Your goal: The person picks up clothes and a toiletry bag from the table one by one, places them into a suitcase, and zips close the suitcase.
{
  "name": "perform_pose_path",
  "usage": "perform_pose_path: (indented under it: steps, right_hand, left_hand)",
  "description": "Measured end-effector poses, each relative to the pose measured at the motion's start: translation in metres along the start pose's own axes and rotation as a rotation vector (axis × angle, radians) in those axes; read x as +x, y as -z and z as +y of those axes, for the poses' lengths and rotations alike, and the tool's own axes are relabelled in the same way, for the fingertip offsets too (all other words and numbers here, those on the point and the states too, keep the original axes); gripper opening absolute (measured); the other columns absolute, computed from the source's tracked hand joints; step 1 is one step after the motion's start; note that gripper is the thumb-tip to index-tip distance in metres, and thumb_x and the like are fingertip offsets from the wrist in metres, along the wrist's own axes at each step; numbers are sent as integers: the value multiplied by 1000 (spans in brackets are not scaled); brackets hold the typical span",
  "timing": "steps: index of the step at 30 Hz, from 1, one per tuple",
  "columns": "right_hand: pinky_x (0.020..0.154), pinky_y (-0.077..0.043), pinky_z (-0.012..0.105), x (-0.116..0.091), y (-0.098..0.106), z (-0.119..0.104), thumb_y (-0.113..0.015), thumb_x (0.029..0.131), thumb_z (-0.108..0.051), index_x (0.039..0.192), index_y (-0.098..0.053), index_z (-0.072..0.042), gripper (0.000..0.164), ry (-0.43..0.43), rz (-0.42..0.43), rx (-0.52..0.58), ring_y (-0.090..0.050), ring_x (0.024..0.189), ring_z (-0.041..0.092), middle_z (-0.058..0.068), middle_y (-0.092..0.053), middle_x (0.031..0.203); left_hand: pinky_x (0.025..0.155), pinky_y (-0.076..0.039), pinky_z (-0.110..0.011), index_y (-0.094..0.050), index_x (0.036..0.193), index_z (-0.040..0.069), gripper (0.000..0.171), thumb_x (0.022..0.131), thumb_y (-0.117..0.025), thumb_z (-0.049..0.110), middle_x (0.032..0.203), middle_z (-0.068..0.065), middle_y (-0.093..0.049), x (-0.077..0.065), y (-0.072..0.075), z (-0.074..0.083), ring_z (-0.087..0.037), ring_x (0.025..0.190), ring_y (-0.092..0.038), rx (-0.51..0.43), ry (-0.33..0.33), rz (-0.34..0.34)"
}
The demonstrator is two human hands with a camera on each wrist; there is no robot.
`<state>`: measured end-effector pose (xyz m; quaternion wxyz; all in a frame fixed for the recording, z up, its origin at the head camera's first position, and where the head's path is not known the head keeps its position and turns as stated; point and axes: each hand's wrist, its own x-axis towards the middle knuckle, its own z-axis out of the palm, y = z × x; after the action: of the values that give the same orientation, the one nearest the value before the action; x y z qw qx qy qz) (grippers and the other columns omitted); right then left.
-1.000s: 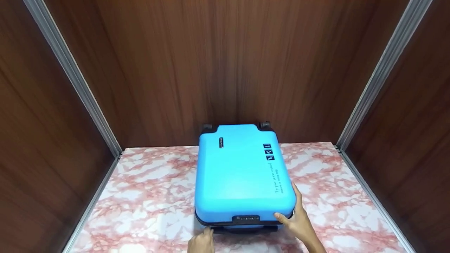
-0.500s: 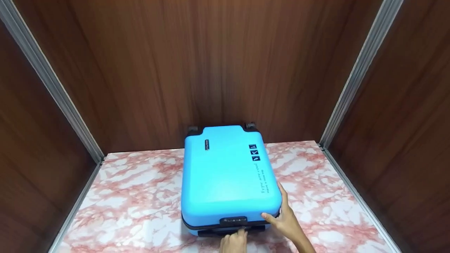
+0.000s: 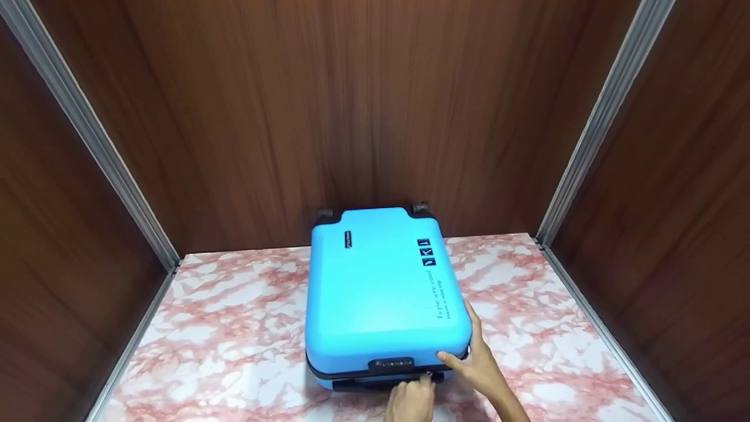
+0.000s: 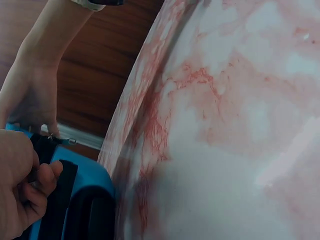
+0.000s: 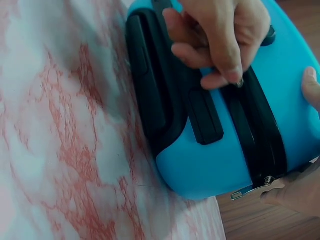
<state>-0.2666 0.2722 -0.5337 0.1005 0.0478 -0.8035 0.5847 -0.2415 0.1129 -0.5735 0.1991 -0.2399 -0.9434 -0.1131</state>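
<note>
A bright blue hard-shell suitcase (image 3: 381, 287) lies flat, its wheels pointing away and its lock side facing me. At the black zipper track (image 5: 240, 112) my left hand (image 3: 410, 401) pinches a small metal zipper pull (image 5: 240, 83) between thumb and index finger, just right of the combination lock (image 3: 391, 364). My right hand (image 3: 483, 372) holds the near right corner, thumb over the top shell and fingers along the side. Close to those fingers a second zipper pull (image 5: 245, 193) hangs at the corner. A black carry handle (image 5: 205, 117) runs below the track.
Red-and-white marbled surface (image 3: 234, 328) lies under the suitcase. Brown wood-grain panels (image 3: 375, 105) stand behind and on both sides, joined by grey metal corner strips (image 3: 603, 129). The suitcase's black wheels (image 3: 420, 208) sit close to the back panel.
My left hand has slid rightward along the near edge, from the left corner to past the lock. The right hand keeps its hold on the corner; the camera view shifted slightly.
</note>
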Motion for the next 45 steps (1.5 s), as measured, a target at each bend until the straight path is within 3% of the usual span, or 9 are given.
perform_pose_path:
  steps: [4, 10, 17, 23, 27, 30, 37, 41, 45]
  right_hand:
    - [100, -35, 52, 2, 2, 7, -76, 77, -20, 147, -1, -41, 104, 10, -36, 49, -27, 137, 35, 10, -12, 155]
    - [106, -20, 62, 1, 14, 16, -62, 89, -15, 149, -6, -32, 84, 2, -151, 103, -16, 140, 39, 13, -11, 155]
    - [97, -42, 51, -3, 27, 32, -49, 97, -20, 148, -21, -12, 59, -88, -255, 99, -39, 127, 46, 27, -31, 145]
    - [87, -49, 36, -6, 30, 45, -58, 91, -21, 138, -39, -4, 53, -104, -253, 48, -55, 111, 38, 25, -52, 125]
    - [81, -51, 33, -9, 29, 50, -60, 89, -12, 129, -43, 2, 46, -112, -239, 83, -60, 100, 36, 24, -59, 111]
    - [77, -52, 36, -11, 29, 53, -58, 90, -10, 121, -42, 5, 38, -123, -246, 114, -63, 88, 32, 23, -61, 98]
    - [57, -45, 25, -15, 29, 52, -50, 95, -15, 94, -54, 10, 26, -106, -218, 43, -53, 63, 13, 19, -54, 74]
    - [48, -36, 20, -18, 29, 43, -48, 97, -15, 84, -57, 1, 22, -89, -188, -48, -41, 52, 4, 24, -53, 69]
    - [46, -33, 18, -23, 30, 30, -47, 96, -6, 83, -58, -5, 17, -87, -185, -95, -37, 48, 2, 27, -54, 67]
  left_hand:
    - [38, -41, -28, -64, 85, 10, 18, 87, -63, 27, 49, 1, -54, 5, -1, 4, -17, 42, -54, -5, -40, -44]
    - [40, -43, -29, -62, 85, 9, 19, 85, -65, 28, 54, -1, -59, 6, -3, 7, -18, 46, -58, 28, -46, 24]
    - [45, -44, -30, -60, 81, 10, 19, 86, -63, 28, 60, -3, -62, 9, -1, 4, -20, 51, -58, 33, -29, 15]
    - [49, -45, -29, -59, 81, 14, 22, 90, -57, 34, 64, -1, -63, 7, 8, -8, -18, 57, -62, -185, -44, -146]
    - [51, -45, -23, -62, 83, 16, 23, 91, -56, 37, 65, 7, -61, -4, 21, -28, -6, 57, -57, -422, -19, -334]
    - [55, -44, -15, -66, 90, 14, 19, 91, -57, 31, 69, 10, -62, -15, 35, -49, 3, 58, -52, -552, -46, -386]
    - [60, -43, -6, -67, 87, 13, 7, 88, -61, 13, 68, 6, -64, -30, 84, -99, 8, 61, -50, -722, -315, -73]
    - [61, -47, -11, -66, 87, 11, 12, 81, -65, 0, 74, 4, -65, -27, 117, -119, 1, 63, -56, -764, -319, 230]
    - [68, -46, -14, -64, 92, 8, 24, 72, -70, -2, 85, 3, -63, -18, 134, -141, -8, 74, -57, -613, -206, 485]
